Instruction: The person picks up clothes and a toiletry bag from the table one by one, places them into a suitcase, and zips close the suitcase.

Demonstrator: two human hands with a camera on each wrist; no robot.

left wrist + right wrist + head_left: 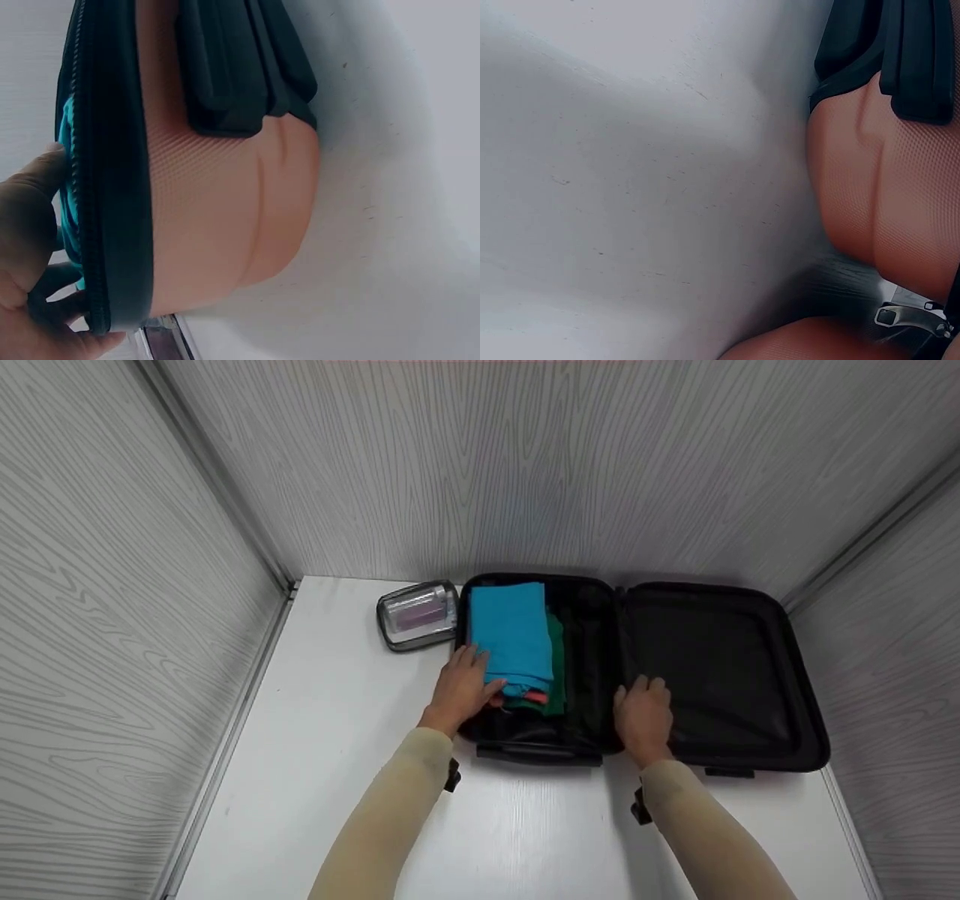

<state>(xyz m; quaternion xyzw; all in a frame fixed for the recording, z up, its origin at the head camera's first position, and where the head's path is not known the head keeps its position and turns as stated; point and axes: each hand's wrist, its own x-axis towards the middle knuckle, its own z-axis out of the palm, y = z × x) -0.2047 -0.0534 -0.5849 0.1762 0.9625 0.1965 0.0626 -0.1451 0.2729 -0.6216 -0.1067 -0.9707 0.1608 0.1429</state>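
An open suitcase lies on the white table, black inside with a salmon-coloured ribbed shell. In its left half, a folded blue cloth tops a stack with green cloth and red cloth showing beneath. My left hand touches the front left corner of the stack, thumb at the folded front edge and fingers along the side by the suitcase rim. My right hand rests at the inner edge of the right half, by the hinge side, fingers loosely bent, holding nothing visible.
A clear pouch with dark trim and a purplish item inside stands against the suitcase's back left side. Grey wood-grain walls enclose the table at the back and both sides. A zipper pull shows between the two shells.
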